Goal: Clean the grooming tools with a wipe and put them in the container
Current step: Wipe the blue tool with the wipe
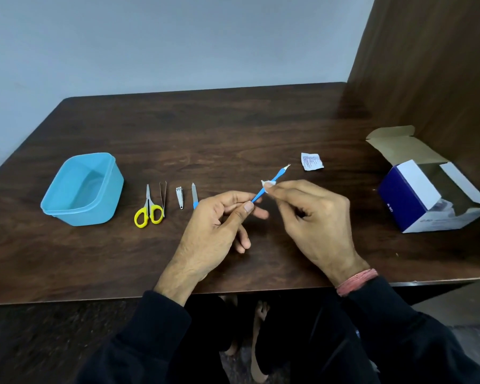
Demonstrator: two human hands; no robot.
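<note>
My left hand pinches the lower end of a thin blue cuticle tool, which tilts up to the right with its metal tip in the air. My right hand pinches a small white wipe around the tool's shaft. On the table to the left lie yellow-handled scissors, tweezers, a small nail clipper and a blue-handled nail file. The blue plastic container stands open at the far left, with nothing inside.
A torn wipe sachet lies beyond my right hand. An open blue and white cardboard box stands at the right, near a brown wooden side panel. The table's front edge runs under my wrists.
</note>
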